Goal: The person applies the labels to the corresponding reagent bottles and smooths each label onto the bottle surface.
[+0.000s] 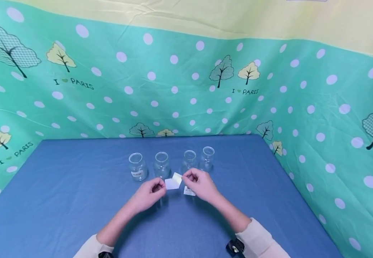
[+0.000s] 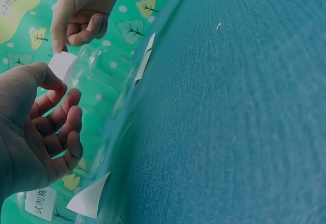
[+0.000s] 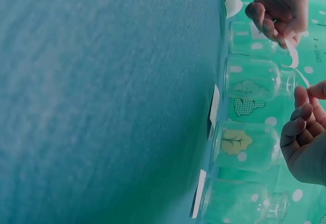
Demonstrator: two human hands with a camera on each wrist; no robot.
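Observation:
Between thumb and index finger, my left hand [image 1: 149, 193] pinches the edge of a white paper label [image 1: 172, 184]. The right hand [image 1: 200, 183] pinches a smaller pale piece of paper [image 1: 177, 178] that meets the label at an angle. In the right wrist view the held paper [image 3: 292, 53] curls between the two hands; which piece is backing cannot be told. Behind the hands stand glass jars: a leftmost jar [image 1: 137, 165] bearing a printed label [image 1: 137, 174], a second jar [image 1: 162, 165], a third [image 1: 189, 159] partly hidden by the right hand, and another jar [image 1: 207, 157] at right.
A printed paper label [image 1: 189, 191] lies on the blue tablecloth [image 1: 180, 229] by the right hand. More white paper [image 3: 198, 196] shows near the jars in the right wrist view, and a curled white piece [image 2: 90, 198] in the left wrist view. A patterned green curtain [image 1: 173, 89] encloses the table.

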